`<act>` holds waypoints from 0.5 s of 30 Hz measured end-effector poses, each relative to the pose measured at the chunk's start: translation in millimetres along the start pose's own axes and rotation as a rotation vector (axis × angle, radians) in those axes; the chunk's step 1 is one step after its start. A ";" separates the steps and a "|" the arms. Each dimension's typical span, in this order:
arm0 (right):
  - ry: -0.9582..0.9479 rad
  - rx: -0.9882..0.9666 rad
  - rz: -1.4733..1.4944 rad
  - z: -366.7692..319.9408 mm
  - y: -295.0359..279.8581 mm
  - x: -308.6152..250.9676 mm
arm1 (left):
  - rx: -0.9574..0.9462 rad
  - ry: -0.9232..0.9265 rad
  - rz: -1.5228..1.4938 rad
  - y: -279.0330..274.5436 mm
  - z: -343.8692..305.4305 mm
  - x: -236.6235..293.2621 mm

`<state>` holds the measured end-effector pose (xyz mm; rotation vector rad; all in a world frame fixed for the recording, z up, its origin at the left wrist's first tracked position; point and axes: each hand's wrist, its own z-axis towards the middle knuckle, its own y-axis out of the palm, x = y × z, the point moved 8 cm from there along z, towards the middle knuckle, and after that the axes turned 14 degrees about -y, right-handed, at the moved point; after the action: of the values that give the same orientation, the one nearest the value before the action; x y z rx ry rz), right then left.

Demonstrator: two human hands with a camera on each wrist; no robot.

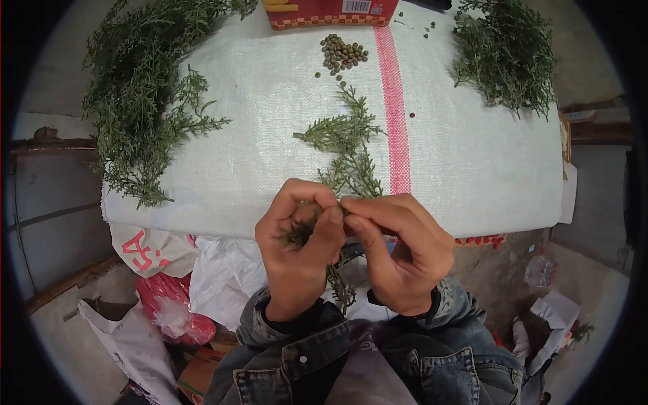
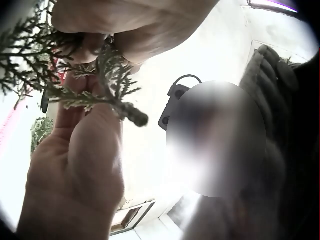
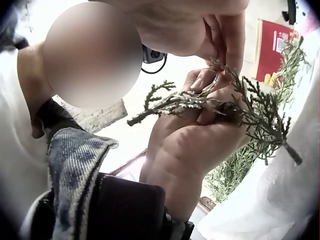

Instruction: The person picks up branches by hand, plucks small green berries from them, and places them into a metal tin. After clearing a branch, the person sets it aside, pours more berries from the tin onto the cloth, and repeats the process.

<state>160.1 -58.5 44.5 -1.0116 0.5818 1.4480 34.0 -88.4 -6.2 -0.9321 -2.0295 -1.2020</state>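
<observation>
My left hand (image 1: 297,253) holds a green conifer sprig (image 3: 170,102), its scaly foliage poking out on both sides of the fingers in the right wrist view. The thumb and forefinger of my right hand (image 1: 408,250) pinch at the same sprig, fingertips meeting those of the left. A cut woody stem end (image 2: 135,117) shows in the left wrist view. Just beyond the hands, loose sprigs (image 1: 344,131) lie on a white woven sack surface (image 1: 263,135). Farther off sits a small pile of round brownish-green berries (image 1: 344,54), a few of them scattered apart.
A large heap of conifer branches (image 1: 145,94) covers the left side, and a smaller bunch (image 1: 506,57) lies at the far right. At the back stands a red box (image 1: 331,15). A dark red berry (image 1: 412,115) rests near the pink stripe (image 1: 391,101). Plastic bags (image 1: 226,277) lie below, on the left.
</observation>
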 end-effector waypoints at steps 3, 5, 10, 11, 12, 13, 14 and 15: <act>-0.007 0.017 -0.011 3.9 -3.4 -0.1 | -0.025 0.015 0.027 3.2 0.6 4.1; -0.029 -0.040 0.012 5.2 -2.6 -8.7 | -0.042 -0.055 -0.070 1.6 -9.2 2.6; -0.073 -0.069 0.106 11.3 -0.8 -20.3 | -0.081 -0.168 -0.187 4.2 -19.2 10.0; -0.071 -0.076 0.117 10.3 1.7 -21.2 | -0.068 -0.164 -0.188 2.8 -21.5 9.5; -0.016 -0.055 0.150 9.9 2.7 -16.8 | -0.053 -0.134 -0.182 2.5 -20.9 10.5; 0.036 -0.032 0.179 9.9 3.0 -12.1 | -0.044 -0.104 -0.176 3.6 -18.4 11.6; 0.091 -0.008 0.203 9.1 2.4 -7.1 | -0.037 -0.078 -0.170 4.8 -16.3 13.0; 0.094 -0.007 0.201 8.0 1.5 -6.8 | -0.038 -0.082 -0.171 6.6 -15.5 12.1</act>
<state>156.1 -55.7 53.9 -1.0542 0.7648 1.5851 34.4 -96.9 12.7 -0.8517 -2.1950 -1.3164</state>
